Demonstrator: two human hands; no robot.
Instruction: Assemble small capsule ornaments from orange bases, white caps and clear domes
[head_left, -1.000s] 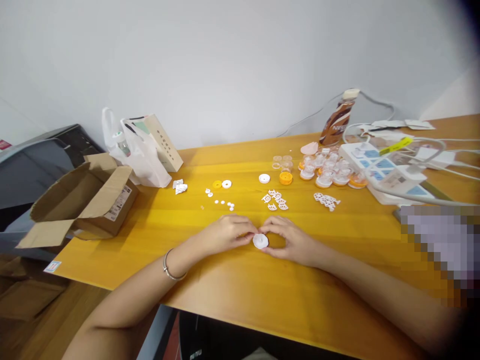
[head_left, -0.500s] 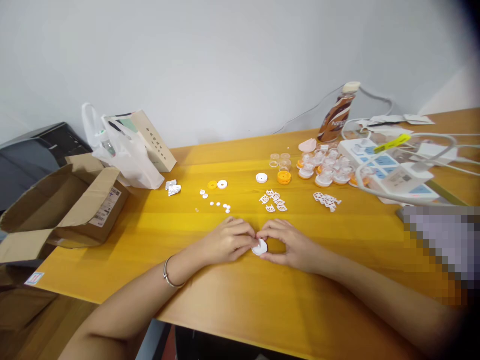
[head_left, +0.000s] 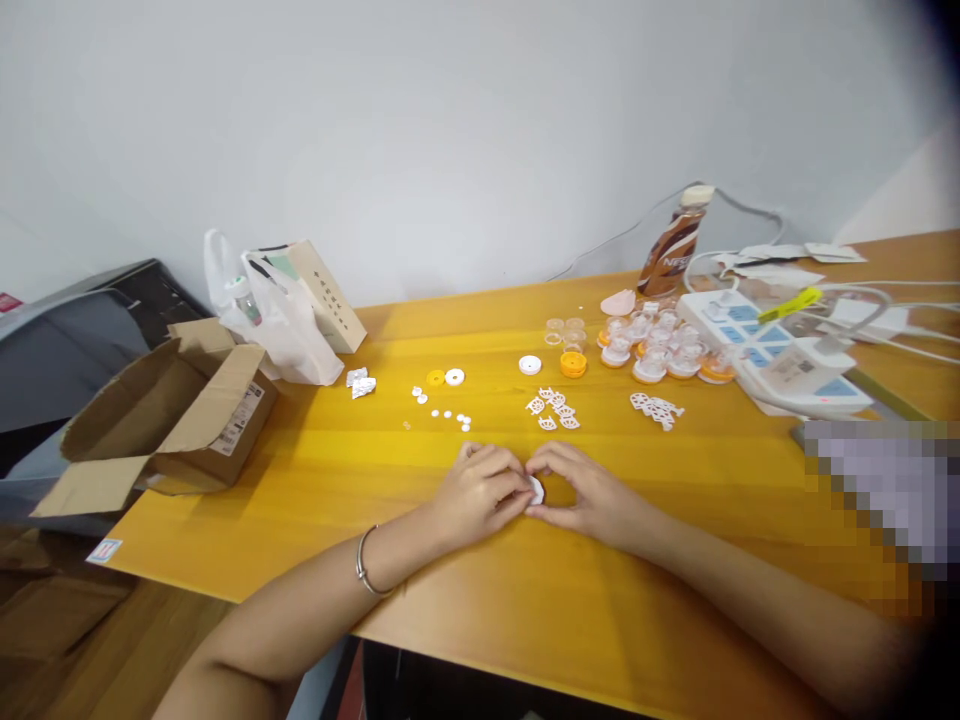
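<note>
A small round white plastic disc (head_left: 537,491) is between my two hands, low over the wooden table or on it. My left hand (head_left: 486,497) has its fingers pinched at the disc's left side and hides much of it. The thumb and forefinger of my right hand (head_left: 592,497) curve round the disc from the right, at its far and near edges. Just beyond the hands lie several white lattice-like plastic pieces (head_left: 556,402) and several tiny white discs (head_left: 448,414).
Farther back are a white round part (head_left: 529,365), stacked orange rings (head_left: 573,364) and clear caps (head_left: 574,326). Clear-topped orange-and-white assemblies (head_left: 652,360) cluster by a power strip (head_left: 757,345) and a bottle (head_left: 673,245). An open carton (head_left: 217,420) and plastic bag (head_left: 300,340) stand left.
The head view has turned slightly left, so the scene sits farther right in the picture. My left fingers now cover more of the white disc.
</note>
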